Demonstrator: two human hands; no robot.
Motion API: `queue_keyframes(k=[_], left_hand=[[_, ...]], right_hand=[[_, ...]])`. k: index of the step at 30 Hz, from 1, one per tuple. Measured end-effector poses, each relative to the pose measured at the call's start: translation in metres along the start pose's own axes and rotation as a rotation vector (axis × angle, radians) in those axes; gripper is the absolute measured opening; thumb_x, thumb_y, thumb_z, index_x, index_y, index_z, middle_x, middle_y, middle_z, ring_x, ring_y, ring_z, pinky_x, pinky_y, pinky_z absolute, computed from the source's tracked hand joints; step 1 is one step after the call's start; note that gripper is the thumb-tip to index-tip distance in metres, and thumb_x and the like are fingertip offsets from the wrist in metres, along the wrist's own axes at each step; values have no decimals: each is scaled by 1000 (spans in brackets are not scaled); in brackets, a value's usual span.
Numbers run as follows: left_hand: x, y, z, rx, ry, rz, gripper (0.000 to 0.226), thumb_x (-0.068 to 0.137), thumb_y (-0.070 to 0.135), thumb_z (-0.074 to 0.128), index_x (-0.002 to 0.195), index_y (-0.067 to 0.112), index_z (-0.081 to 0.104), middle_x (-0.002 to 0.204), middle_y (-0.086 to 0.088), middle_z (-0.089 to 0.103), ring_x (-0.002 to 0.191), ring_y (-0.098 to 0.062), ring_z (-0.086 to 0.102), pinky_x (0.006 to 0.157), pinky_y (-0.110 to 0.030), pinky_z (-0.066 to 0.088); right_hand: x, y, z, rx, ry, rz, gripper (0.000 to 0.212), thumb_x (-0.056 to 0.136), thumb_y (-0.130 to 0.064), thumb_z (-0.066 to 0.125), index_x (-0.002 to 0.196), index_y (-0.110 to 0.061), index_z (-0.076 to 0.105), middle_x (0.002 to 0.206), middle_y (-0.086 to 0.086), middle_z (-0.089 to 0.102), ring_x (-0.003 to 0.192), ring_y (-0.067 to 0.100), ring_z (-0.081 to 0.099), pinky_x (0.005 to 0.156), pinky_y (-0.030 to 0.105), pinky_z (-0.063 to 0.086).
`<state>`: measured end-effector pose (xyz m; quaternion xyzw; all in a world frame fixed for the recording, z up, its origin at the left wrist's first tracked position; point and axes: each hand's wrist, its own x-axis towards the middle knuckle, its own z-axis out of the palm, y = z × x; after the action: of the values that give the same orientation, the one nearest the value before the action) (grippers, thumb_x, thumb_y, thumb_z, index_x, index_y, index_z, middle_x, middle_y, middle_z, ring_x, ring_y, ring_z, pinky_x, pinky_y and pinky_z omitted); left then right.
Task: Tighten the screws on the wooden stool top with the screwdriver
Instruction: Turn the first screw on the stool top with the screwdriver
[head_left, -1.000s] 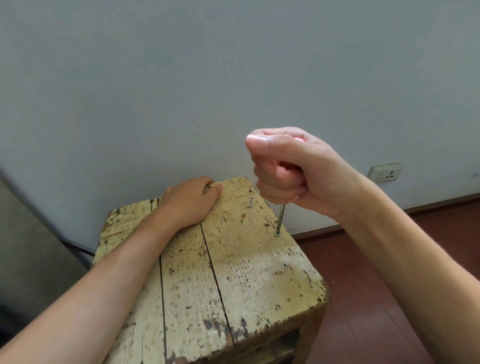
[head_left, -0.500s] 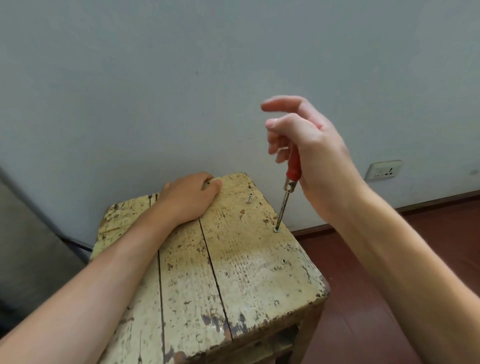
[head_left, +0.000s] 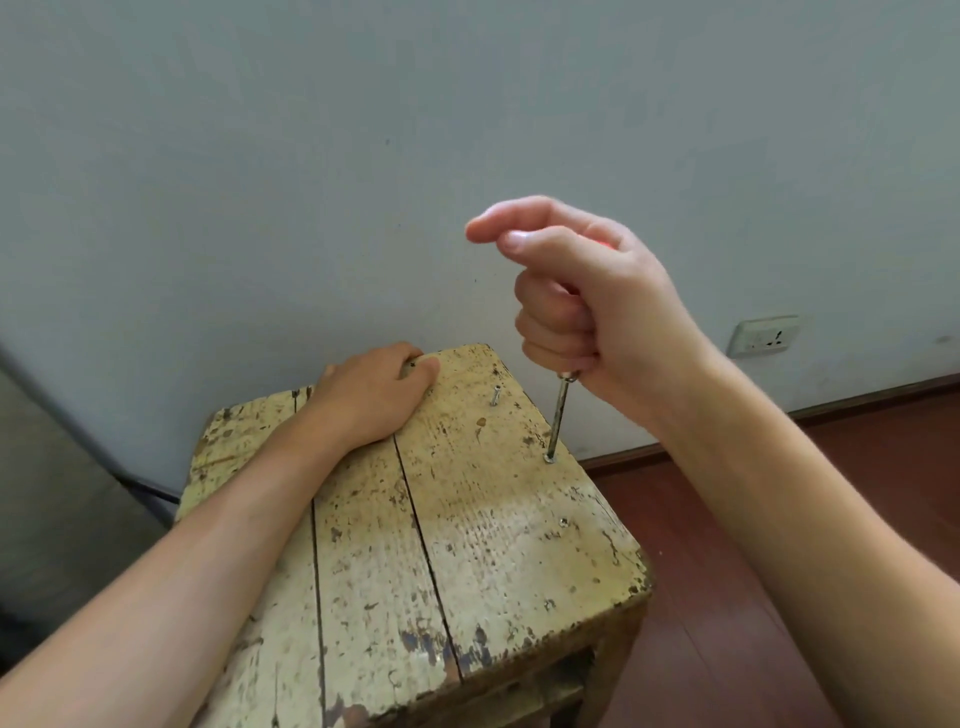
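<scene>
A worn wooden stool top (head_left: 467, 551) with peeling yellow paint fills the lower middle. My right hand (head_left: 592, 301) grips the red-handled screwdriver, of which mainly the metal shaft (head_left: 558, 415) shows; the index finger sticks out. The tip stands in a screw (head_left: 549, 459) near the stool's right edge. Another screw (head_left: 495, 396) sticks up tilted near the far edge, and a third screw (head_left: 563, 521) sits almost flush closer to me. My left hand (head_left: 371, 395) rests on the far part of the stool top, fingers curled over its back edge.
A pale grey wall stands directly behind the stool, with a white socket (head_left: 763, 336) low on the right. Dark red floor (head_left: 857, 467) lies to the right. A dark cable (head_left: 148, 486) runs down at the left, beside a grey surface.
My right hand has closed its lower fingers round the handle again and dropped lower on it, hiding the red grip. The shaft stays on the same screw. My left hand has not moved.
</scene>
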<state>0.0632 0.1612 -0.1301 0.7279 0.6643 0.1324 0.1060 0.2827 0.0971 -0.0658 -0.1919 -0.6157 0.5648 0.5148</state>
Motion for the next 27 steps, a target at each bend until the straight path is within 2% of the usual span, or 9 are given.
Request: queue_keyframes(k=[3, 6, 10, 14, 15, 17, 20, 24, 27], left_hand=[[-1, 0, 0, -6, 1, 3, 47, 103, 58, 32, 131, 30, 57, 130, 5, 63, 122, -23, 56, 109, -48, 37], [-1, -1, 0, -8, -3, 7, 48, 103, 58, 31, 132, 30, 57, 130, 6, 62, 123, -23, 55, 110, -49, 36], [-1, -1, 0, -6, 7, 8, 47, 104, 57, 31, 133, 30, 57, 129, 6, 63, 122, -22, 56, 110, -49, 36], [-1, 0, 2, 0, 13, 10, 46, 103, 57, 32, 131, 30, 58, 129, 4, 63, 121, -24, 56, 109, -49, 37], [0, 1, 2, 1, 15, 10, 46, 103, 57, 33, 131, 30, 58, 130, 4, 63, 121, -24, 56, 109, -49, 37], [0, 0, 1, -2, 15, 10, 46, 103, 57, 33, 131, 30, 58, 130, 4, 63, 121, -24, 56, 109, -49, 37], [-1, -1, 1, -15, 11, 9, 47, 103, 57, 32, 132, 30, 57, 129, 4, 63, 121, -24, 56, 109, -49, 38], [-1, 0, 2, -7, 11, 11, 48, 103, 57, 32, 135, 30, 56, 133, 4, 62, 123, -24, 55, 111, -49, 36], [-1, 0, 1, -10, 8, 12, 48, 103, 56, 31, 133, 29, 56, 133, 4, 62, 123, -24, 55, 111, -50, 35]], right_hand=[[-8, 12, 21, -128, 508, -206, 30, 103, -1, 48, 87, -19, 65, 50, -8, 32, 38, 8, 24, 42, 18, 24], [-14, 13, 29, -144, 713, -264, 30, 102, -1, 50, 84, -21, 63, 54, -4, 33, 40, 10, 27, 41, 21, 25], [-12, 6, 17, -68, 409, -80, 19, 91, -7, 59, 104, -20, 65, 56, -8, 40, 44, 9, 29, 41, 21, 26], [-6, -7, -5, 18, 19, 137, 41, 85, -10, 63, 124, -19, 69, 96, 5, 69, 69, 11, 62, 51, 20, 46], [-5, -10, -8, -17, -61, 162, 32, 91, -15, 62, 122, -17, 71, 99, 7, 74, 73, 12, 67, 56, 20, 51], [-4, -13, -8, -98, -166, 172, 25, 102, -28, 54, 92, -18, 75, 74, 3, 73, 58, 12, 63, 56, 22, 52], [-6, -8, 2, -229, -75, 151, 53, 105, -33, 56, 54, -25, 41, 47, -7, 37, 40, 14, 32, 45, 23, 34], [-13, -1, 15, -211, 236, 48, 61, 108, -16, 53, 53, -28, 28, 48, -7, 26, 42, 16, 18, 44, 20, 22], [-13, 3, 30, -225, 558, -70, 53, 104, -9, 51, 65, -19, 17, 60, 16, 13, 51, 24, 10, 46, 22, 16]])
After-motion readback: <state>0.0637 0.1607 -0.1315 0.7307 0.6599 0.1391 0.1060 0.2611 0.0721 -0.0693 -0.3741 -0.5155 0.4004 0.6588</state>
